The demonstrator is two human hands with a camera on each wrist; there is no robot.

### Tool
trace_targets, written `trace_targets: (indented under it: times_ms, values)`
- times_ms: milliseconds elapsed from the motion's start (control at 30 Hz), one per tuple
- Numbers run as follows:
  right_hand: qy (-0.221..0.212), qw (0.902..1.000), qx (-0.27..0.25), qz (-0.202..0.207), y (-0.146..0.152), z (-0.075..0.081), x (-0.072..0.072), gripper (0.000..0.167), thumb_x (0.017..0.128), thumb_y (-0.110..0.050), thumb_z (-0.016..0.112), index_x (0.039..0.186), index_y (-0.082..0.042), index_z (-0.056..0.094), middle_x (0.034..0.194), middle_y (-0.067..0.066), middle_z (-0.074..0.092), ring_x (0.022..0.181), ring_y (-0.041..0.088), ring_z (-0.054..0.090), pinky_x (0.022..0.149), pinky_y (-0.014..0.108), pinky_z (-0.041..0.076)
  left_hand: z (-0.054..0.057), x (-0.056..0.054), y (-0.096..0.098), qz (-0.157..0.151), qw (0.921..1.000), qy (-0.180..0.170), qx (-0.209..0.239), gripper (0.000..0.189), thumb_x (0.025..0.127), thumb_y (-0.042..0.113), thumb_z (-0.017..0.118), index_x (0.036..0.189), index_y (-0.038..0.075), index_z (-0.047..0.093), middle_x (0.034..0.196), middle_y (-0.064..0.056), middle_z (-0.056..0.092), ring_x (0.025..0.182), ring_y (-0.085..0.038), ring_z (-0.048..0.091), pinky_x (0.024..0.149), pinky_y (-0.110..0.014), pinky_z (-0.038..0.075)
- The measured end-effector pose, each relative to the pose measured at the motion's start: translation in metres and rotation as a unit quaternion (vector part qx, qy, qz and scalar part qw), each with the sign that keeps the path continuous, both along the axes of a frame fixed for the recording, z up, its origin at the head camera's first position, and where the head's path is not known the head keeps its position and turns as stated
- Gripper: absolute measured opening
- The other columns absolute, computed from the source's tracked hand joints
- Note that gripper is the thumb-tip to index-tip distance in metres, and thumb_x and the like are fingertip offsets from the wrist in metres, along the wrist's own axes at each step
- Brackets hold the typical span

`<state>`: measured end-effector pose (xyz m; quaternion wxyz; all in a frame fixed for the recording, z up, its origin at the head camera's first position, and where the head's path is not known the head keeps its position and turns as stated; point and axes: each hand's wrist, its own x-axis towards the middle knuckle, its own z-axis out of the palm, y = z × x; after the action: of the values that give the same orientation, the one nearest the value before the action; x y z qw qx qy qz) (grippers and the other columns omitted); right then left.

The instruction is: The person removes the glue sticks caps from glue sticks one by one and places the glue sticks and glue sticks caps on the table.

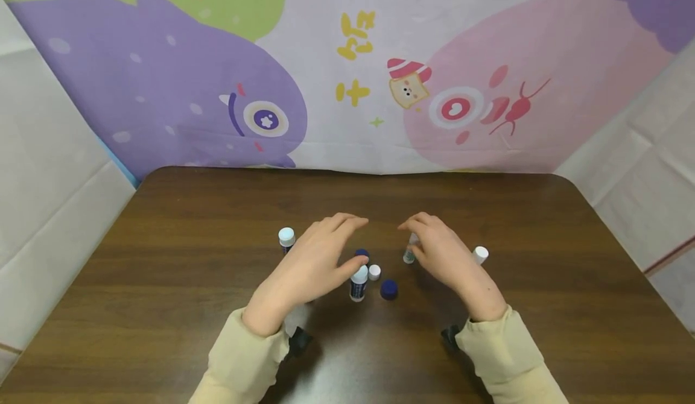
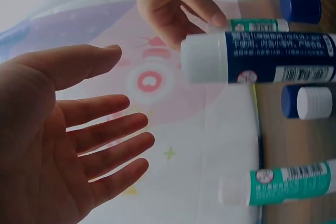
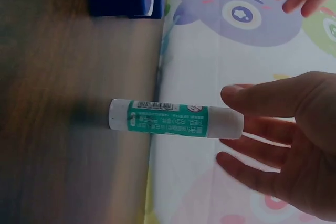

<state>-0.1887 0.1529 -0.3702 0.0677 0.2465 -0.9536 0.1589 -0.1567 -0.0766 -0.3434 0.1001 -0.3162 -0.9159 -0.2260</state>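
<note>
My left hand [image 1: 312, 262] is held open above the table, fingers spread, palm bare in the left wrist view. Just beyond its thumb stands a navy-labelled glue stick [image 1: 358, 288] with a white top. My right hand [image 1: 442, 253] reaches around the top of an upright green-labelled glue stick [image 3: 168, 119]. Its thumb [image 3: 262, 97] lies along one side of the white end and its fingers [image 3: 252, 174] on the other, loosely extended. Between the hands are a white cap [image 1: 374, 272], a blue cap [image 1: 389, 290] and another blue cap [image 1: 362, 253], partly hidden.
Another stick with a white top [image 1: 286, 236] stands left of my left hand, partly covered by it. A white-topped item [image 1: 480, 254] shows behind my right wrist. The brown table [image 1: 217, 205] ends at a printed cloth [image 1: 347, 132] at the back.
</note>
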Motion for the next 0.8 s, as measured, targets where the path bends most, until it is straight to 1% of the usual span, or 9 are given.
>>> trace_targets:
  times_ms: [200, 333, 467, 600, 700, 800]
  values:
    - [-0.012, 0.9996, -0.011, -0.025, -0.001, -0.005, 0.001, 0.029, 0.078, 0.004, 0.062, 0.106, -0.002, 0.062, 0.103, 0.011, 0.060, 0.087, 0.022, 0.059, 0.072, 0.037, 0.049, -0.002, -0.003, 0.009, -0.005, 0.9997, -0.024, -0.008, 0.048, 0.084, 0.033, 0.063, 0.126, 0.012, 0.051, 0.123, 0.000, 0.052, 0.111, -0.017, 0.051, 0.094, -0.036, 0.039]
    - [-0.019, 0.9995, -0.007, -0.026, -0.002, -0.008, 0.001, 0.027, 0.078, 0.005, 0.062, 0.104, -0.001, 0.063, 0.101, 0.011, 0.060, 0.085, 0.022, 0.060, 0.070, 0.035, 0.049, -0.004, -0.006, 0.016, -0.006, 0.9993, -0.035, -0.012, 0.046, 0.084, 0.033, 0.063, 0.125, 0.013, 0.052, 0.123, 0.000, 0.053, 0.110, -0.017, 0.052, 0.093, -0.036, 0.040]
    - [-0.008, 0.9997, -0.008, -0.021, -0.002, -0.010, 0.001, 0.026, 0.077, 0.008, 0.062, 0.101, -0.001, 0.064, 0.096, 0.010, 0.061, 0.083, 0.023, 0.061, 0.067, 0.034, 0.050, -0.006, -0.009, 0.024, -0.005, 0.9986, -0.047, -0.023, 0.046, 0.085, 0.034, 0.062, 0.125, 0.014, 0.052, 0.122, 0.001, 0.053, 0.109, -0.018, 0.053, 0.093, -0.036, 0.040]
    - [0.005, 0.9997, -0.013, -0.020, 0.000, -0.010, 0.003, 0.021, 0.077, 0.008, 0.062, 0.096, -0.001, 0.065, 0.092, 0.010, 0.061, 0.081, 0.023, 0.062, 0.066, 0.034, 0.050, -0.009, -0.011, 0.031, -0.006, 0.9989, -0.039, -0.027, 0.045, 0.085, 0.032, 0.062, 0.124, 0.012, 0.053, 0.120, -0.001, 0.054, 0.107, -0.018, 0.054, 0.091, -0.036, 0.042]
    - [0.010, 0.9991, -0.027, -0.031, 0.001, -0.007, 0.006, 0.017, 0.079, 0.005, 0.062, 0.094, -0.002, 0.065, 0.091, 0.009, 0.061, 0.079, 0.023, 0.062, 0.066, 0.034, 0.051, -0.011, -0.013, 0.035, -0.001, 0.9994, -0.028, -0.020, 0.043, 0.085, 0.029, 0.063, 0.122, 0.010, 0.054, 0.118, -0.002, 0.055, 0.105, -0.019, 0.055, 0.090, -0.036, 0.042]
    - [0.009, 0.9978, -0.045, -0.047, 0.003, -0.002, 0.009, 0.013, 0.081, 0.000, 0.063, 0.094, -0.003, 0.064, 0.090, 0.008, 0.060, 0.079, 0.023, 0.061, 0.066, 0.035, 0.050, -0.013, -0.014, 0.039, 0.010, 0.9995, -0.028, -0.013, 0.042, 0.084, 0.028, 0.063, 0.121, 0.009, 0.054, 0.118, -0.002, 0.056, 0.106, -0.020, 0.055, 0.090, -0.037, 0.042]
